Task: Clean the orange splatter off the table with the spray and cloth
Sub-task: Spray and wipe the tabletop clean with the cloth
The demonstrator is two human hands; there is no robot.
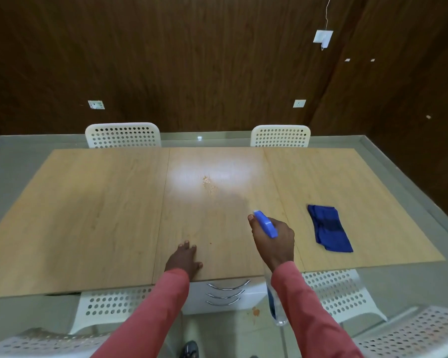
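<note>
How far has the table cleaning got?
Early stage. The orange splatter is unwiped on the table. The right hand holds the spray bottle aimed toward it; the left hand rests on the table. The blue cloth lies untouched, so wiping is left.

The table (101,215) is light tan wood grain, marked with a small orange splatter (208,182) toward 12 o'clock within a pale glare patch. A dark blue cloth (329,231) lies at 3 o'clock, and the spray bottle (265,224) has a bright blue head over a clear body with a blue label. Both sleeves (150,313) are salmon pink; the chairs (123,135) are white with a dotted perforation pattern, against a dark brown wood-grain wall (192,60) and grey-green floor (8,161).
</note>
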